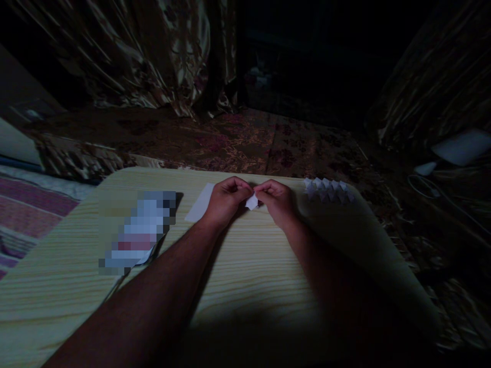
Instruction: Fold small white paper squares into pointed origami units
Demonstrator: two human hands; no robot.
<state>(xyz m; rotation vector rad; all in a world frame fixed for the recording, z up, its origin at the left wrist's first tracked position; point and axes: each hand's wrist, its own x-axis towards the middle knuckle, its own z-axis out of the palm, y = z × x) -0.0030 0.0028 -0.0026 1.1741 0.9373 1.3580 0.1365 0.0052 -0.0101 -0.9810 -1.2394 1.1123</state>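
While the left hand [226, 200] and right hand [277, 200] meet over the far tabletop [245, 276], both grips pinch one paper piece [252, 201] at the fingertips. Piece: small, white, angular; it projects to the near side of the grip, between the hands. Counts: one white sheet [199, 203], left; one pixelated phone [141, 230], farther left; roughly ten pointed pieces [326, 185], two rows, far right, dim.

The paper [252, 201] is white, the table [249, 255] wood-grained yellow.
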